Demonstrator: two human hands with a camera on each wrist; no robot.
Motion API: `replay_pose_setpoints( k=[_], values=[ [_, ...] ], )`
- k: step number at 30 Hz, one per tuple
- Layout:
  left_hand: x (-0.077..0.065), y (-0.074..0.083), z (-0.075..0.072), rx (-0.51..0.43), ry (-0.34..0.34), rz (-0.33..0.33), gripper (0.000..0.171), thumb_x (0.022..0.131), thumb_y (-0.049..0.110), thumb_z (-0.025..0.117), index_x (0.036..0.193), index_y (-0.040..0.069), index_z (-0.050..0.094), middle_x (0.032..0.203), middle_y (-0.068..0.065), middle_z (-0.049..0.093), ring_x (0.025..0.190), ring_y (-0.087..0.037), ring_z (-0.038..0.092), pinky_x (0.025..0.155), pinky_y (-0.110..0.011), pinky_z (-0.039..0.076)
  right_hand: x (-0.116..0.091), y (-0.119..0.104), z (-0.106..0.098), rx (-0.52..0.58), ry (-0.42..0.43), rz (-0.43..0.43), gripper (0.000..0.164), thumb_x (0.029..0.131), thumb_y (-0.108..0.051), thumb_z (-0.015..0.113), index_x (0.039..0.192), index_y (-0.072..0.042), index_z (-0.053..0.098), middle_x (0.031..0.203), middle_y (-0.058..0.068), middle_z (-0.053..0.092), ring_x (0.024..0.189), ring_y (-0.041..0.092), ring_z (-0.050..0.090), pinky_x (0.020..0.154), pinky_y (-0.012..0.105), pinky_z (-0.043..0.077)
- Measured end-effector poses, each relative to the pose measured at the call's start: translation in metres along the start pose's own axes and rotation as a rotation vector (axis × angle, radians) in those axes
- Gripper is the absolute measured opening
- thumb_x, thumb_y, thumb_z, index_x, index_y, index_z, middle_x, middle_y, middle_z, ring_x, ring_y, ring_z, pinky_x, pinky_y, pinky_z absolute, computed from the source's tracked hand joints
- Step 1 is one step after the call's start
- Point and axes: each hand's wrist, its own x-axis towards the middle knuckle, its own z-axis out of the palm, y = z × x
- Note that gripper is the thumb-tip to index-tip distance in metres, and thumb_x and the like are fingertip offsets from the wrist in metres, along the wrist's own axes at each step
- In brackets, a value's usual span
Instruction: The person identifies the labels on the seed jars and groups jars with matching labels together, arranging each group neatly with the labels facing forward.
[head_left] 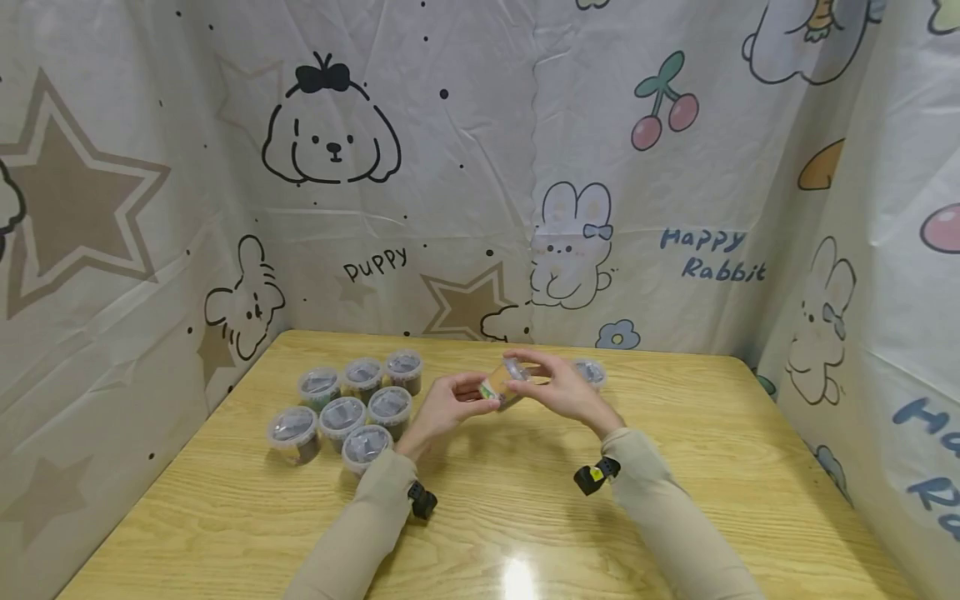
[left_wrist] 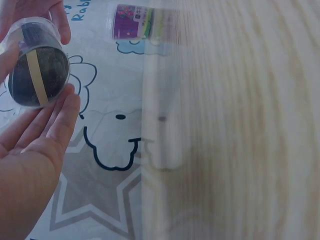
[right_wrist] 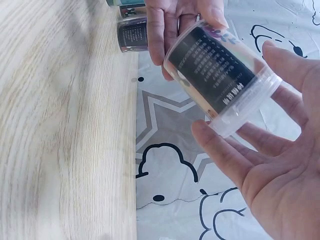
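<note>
Both hands hold one lidded clear plastic cup (head_left: 498,383) above the middle of the table, tilted on its side. My left hand (head_left: 446,406) grips its base end with thumb and fingers; the dark bottom with a tan strip shows in the left wrist view. At the lid end, my right hand (head_left: 562,389) pinches the cup around the clear rim. In the right wrist view, the cup's side carries a black label (right_wrist: 215,70) with white printed characters. Left of my left hand stands a group of similar lidded cups (head_left: 343,417).
Behind my right hand another lidded cup (head_left: 590,372) stands on the table, its purple label (left_wrist: 129,22) visible in the left wrist view. The wooden table (head_left: 517,517) meets patterned cloth (head_left: 480,208) at the back and both sides.
</note>
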Motion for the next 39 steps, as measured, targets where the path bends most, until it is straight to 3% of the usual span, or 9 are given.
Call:
replay_pose_setpoints(
  k=[9,12,21,31,39],
  values=[
    [0.0017,-0.0001,-0.0044,0.057,-0.111,0.032,0.053,0.088,0.013,0.074,0.134,-0.005,0.055,0.122,-0.023,0.066,0.108,-0.026,0.067,0.091,-0.033,0.058,-0.0002,0.0043,0.0002,0.096,-0.043,-0.046,0.047,0.092,-0.027,0.071,0.136,-0.025,0.056,0.146,0.005,0.049,0.132,0.035,0.049,0.101,0.051,0.05],
    [0.0032,-0.0008,-0.0041,0.066,-0.101,0.044,0.052,0.087,0.013,0.075,0.132,-0.005,0.057,0.12,-0.023,0.067,0.106,-0.024,0.068,0.088,-0.031,0.058,0.0005,0.0054,-0.0006,0.103,-0.058,-0.064,0.047,0.093,-0.029,0.07,0.137,-0.027,0.055,0.147,0.003,0.048,0.134,0.035,0.048,0.103,0.052,0.049],
    [0.0044,-0.0012,0.0,0.069,-0.041,0.024,0.051,0.083,0.014,0.079,0.128,-0.002,0.061,0.117,-0.019,0.069,0.103,-0.026,0.069,0.087,-0.032,0.059,0.0025,0.004,-0.0021,-0.028,-0.036,-0.035,0.048,0.095,-0.039,0.065,0.14,-0.03,0.052,0.145,0.004,0.051,0.125,0.034,0.056,0.093,0.049,0.055],
    [-0.0007,-0.0007,0.0011,0.052,-0.076,-0.01,0.053,0.086,0.013,0.076,0.133,0.0,0.057,0.121,-0.019,0.067,0.108,-0.025,0.067,0.09,-0.033,0.058,-0.0015,0.0035,0.0004,-0.008,-0.02,-0.016,0.047,0.093,-0.041,0.066,0.138,-0.035,0.053,0.146,0.001,0.051,0.131,0.035,0.051,0.097,0.055,0.051],
    [-0.0003,0.001,0.0034,0.062,-0.021,0.006,0.054,0.085,0.012,0.077,0.132,-0.004,0.056,0.119,-0.022,0.067,0.106,-0.027,0.067,0.088,-0.033,0.059,0.0003,-0.0006,-0.0005,-0.051,-0.051,-0.043,0.048,0.096,-0.038,0.063,0.141,-0.034,0.05,0.148,0.001,0.048,0.131,0.034,0.051,0.097,0.056,0.051]
  ],
)
